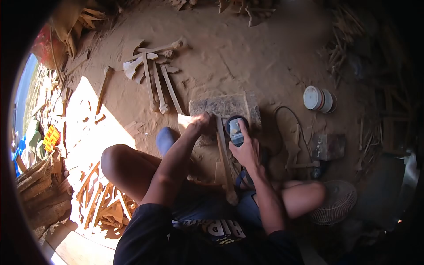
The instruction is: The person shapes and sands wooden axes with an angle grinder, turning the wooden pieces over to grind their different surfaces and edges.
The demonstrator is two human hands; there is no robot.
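Note:
My left hand (202, 121) is closed around the upper end of a carved wooden piece. Its pale, broad end (184, 120) sticks out left of the fingers, and a long straight shaft (224, 154) runs down toward my lap, ending in a knob; the join between them is covered by my hand. In my right hand (248, 151) is an angle grinder (237, 138) with a round disc, held just right of the shaft. Whether the disc touches the wood I cannot tell. Both hands are at the near side of a worn block (225, 105) on the ground.
Several carved wooden pieces (152, 79) lie ahead on the dirt floor. More wood (106, 203) is piled by my left knee. To the right stand a white bucket (313, 98), a cable (282, 107), a squarish block (329, 147) and a round fan grille (338, 201).

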